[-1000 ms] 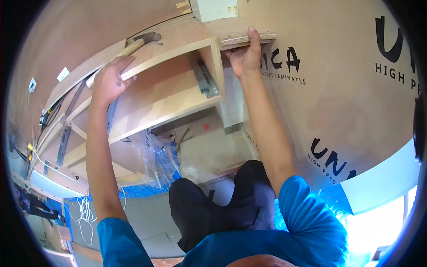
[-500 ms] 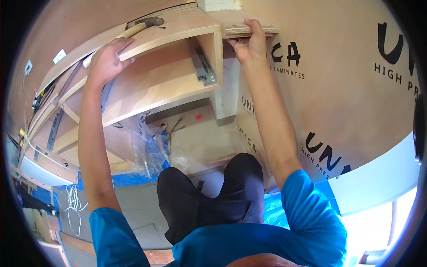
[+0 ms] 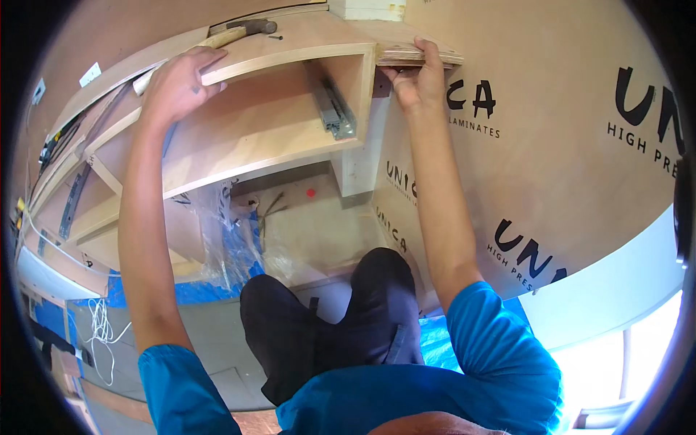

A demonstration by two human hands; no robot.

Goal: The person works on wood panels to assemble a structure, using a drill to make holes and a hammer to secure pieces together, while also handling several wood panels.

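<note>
My left hand point(image 3: 181, 83) is closed over the front top edge of a long wooden cabinet point(image 3: 254, 170), fingers on top and thumb below the edge. A hammer point(image 3: 232, 33) lies on the cabinet top; its wooden handle runs behind that hand, and I cannot tell whether they touch. A small dark screw point(image 3: 275, 37) lies near the hammer's head. At the cabinet's right end, my right hand point(image 3: 420, 80) pinches the front edge of a layered plywood piece point(image 3: 406, 56), with fingers above and thumb beneath.
Metal drawer slides point(image 3: 332, 109) are fixed inside the cabinet's open compartments. A printed laminate-faced panel point(image 3: 551, 152) rises at the right. Clear plastic sheeting point(image 3: 221, 246) and blue sheet point(image 3: 272, 235) hang below the cabinet. A white cable point(image 3: 103, 330) lies coiled on the floor at left.
The view has shifted slightly, and the cabinet's right corner appears farther right against the floor. Both hands keep their hold on the same edges.
</note>
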